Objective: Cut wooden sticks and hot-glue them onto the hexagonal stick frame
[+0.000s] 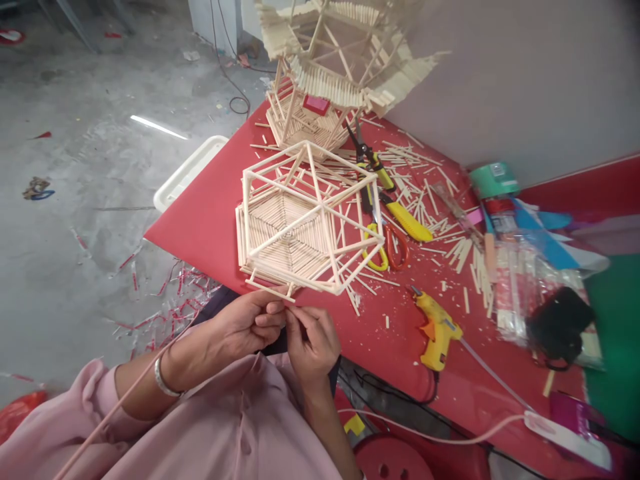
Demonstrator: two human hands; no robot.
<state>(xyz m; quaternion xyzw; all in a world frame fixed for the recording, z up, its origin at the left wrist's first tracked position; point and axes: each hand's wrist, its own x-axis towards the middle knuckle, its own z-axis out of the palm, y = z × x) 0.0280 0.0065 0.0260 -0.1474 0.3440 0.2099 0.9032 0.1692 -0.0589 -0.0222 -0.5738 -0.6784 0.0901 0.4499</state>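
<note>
A hexagonal frame of thin wooden sticks stands on the red table. Just below its near edge my left hand and my right hand meet, fingers pinched together on a thin wooden stick that lies along the frame's bottom edge. Both hands are closed in a pinch. A bracelet sits on my left wrist. A larger stick-built model with a fringed roof stands behind the frame.
A yellow glue gun lies right of my hands, its cord running to a white power strip. Scissors and yellow-handled cutters lie among several loose sticks. Plastic packets, tape and a black object sit far right. A white tray juts out left of the table.
</note>
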